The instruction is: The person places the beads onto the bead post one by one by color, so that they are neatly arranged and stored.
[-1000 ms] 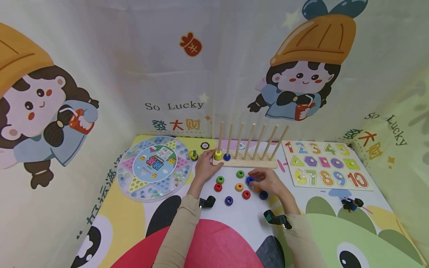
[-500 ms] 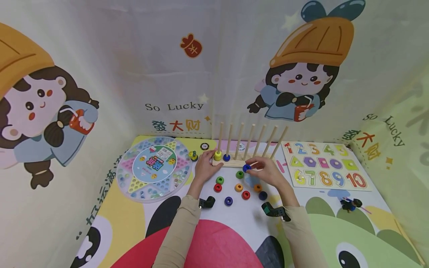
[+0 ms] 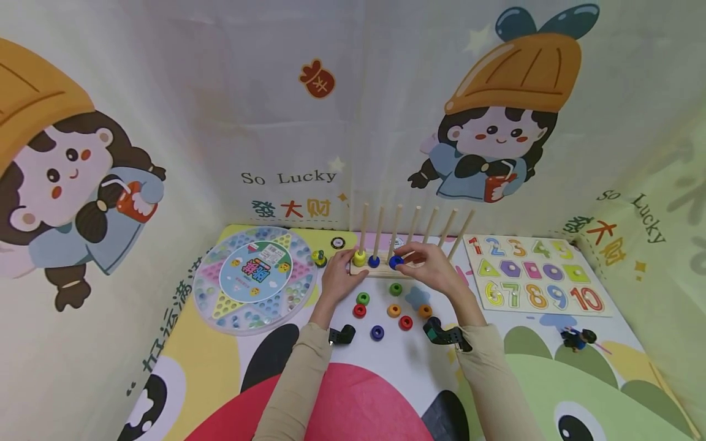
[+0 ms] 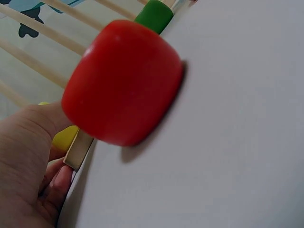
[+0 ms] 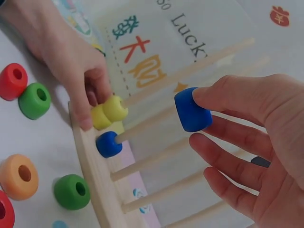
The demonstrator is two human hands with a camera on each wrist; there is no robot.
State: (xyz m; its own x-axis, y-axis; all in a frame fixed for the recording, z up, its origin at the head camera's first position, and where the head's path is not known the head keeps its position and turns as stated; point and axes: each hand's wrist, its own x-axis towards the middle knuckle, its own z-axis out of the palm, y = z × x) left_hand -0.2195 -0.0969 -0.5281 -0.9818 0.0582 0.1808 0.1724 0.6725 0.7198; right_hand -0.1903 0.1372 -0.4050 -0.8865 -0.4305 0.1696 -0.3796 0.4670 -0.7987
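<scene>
My left hand [image 3: 339, 280] grips the left end of a wooden peg rack [image 5: 97, 183], thumb at the front and fingers behind. Two yellow beads [image 5: 114, 109] are stacked on the first peg; a blue bead [image 5: 109, 145] sits at the foot of the second. Between thumb and fingertips, my right hand [image 3: 432, 269] pinches another blue bead [image 5: 192, 110]. In the right wrist view this bead is up beside the pegs, off the rack's base. In the head view it overlaps the rack near the third peg. The left wrist view has a red bead [image 4: 123, 83] large in front.
Loose beads lie before the rack: green [image 3: 395, 290], orange [image 3: 394, 310], red [image 3: 406, 323], dark blue [image 3: 377, 332] and several more. At left is a round marble game board [image 3: 256, 278]. A number puzzle board [image 3: 540, 272] and a small figurine [image 3: 577, 338] are at right.
My right hand has carried the blue bead leftward and away from me, from among the loose beads to the rack near the third peg. The left hand has stayed on the rack's end.
</scene>
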